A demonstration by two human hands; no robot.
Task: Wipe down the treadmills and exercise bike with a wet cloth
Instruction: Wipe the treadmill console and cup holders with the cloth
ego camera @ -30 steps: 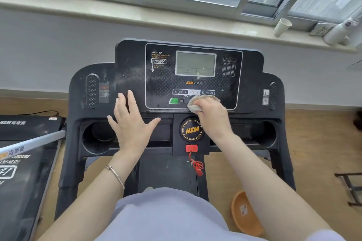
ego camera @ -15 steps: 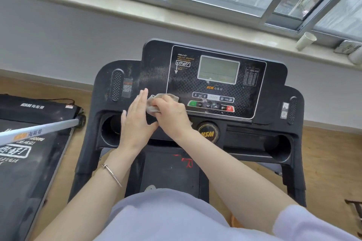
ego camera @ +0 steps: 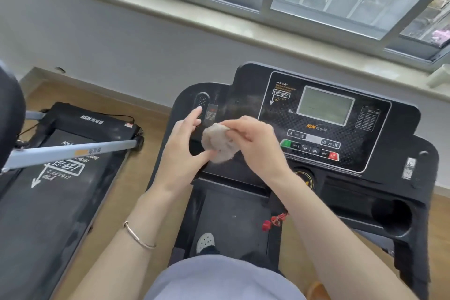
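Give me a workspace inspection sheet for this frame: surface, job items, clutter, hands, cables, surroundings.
Surface: treadmill console, black, with a pale dusty film left of the display.
Job's things: cloth, bunched, held over the console's left side; second treadmill on the floor to the left.
Clutter: cup on the windowsill.
Hands: right hand pinches the cloth; left hand has relaxed fingers, thumb touching the cloth.
Cables: red safety-key cord hangs below the console; black cable at the second treadmill's far end.
Surroundings: wooden floor, white wall, windows above.
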